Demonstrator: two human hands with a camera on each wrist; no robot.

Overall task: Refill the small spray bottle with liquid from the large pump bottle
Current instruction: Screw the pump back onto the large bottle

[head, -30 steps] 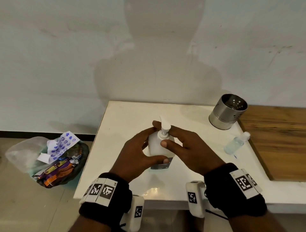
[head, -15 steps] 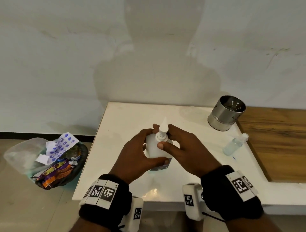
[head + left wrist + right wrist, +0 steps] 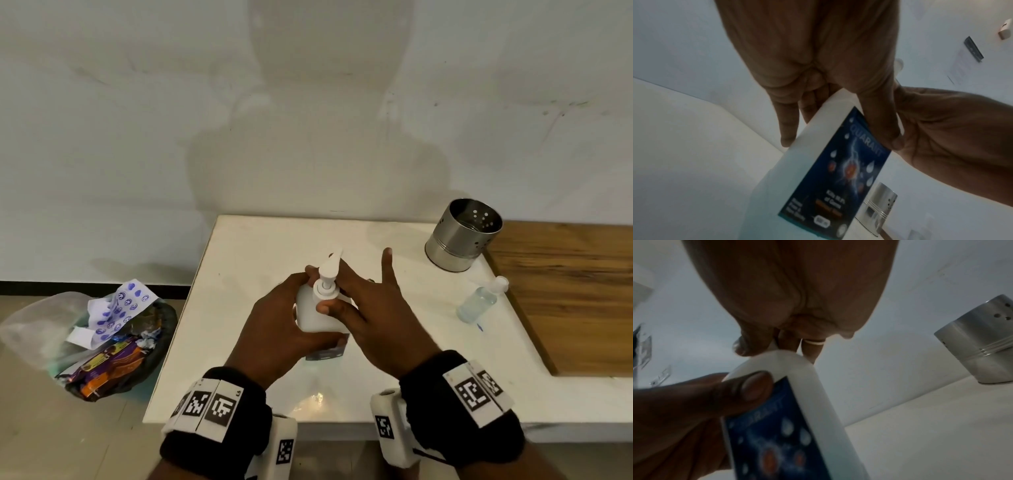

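White table (image 3: 246,260), against a pale wall. Large pump bottle (image 3: 310,310), white with blue label, upright near the table's middle: the left hand (image 3: 277,329) wraps its body, thumb on the label; the right hand (image 3: 373,315) pinches the pump collar, little finger raised. Small spray bottle (image 3: 479,301) lies on its side well to the right, apart. Perforated steel canister (image 3: 460,236) behind it. Wooden panel (image 3: 565,291) at right. Rubbish bag (image 3: 102,342) on the floor, left.
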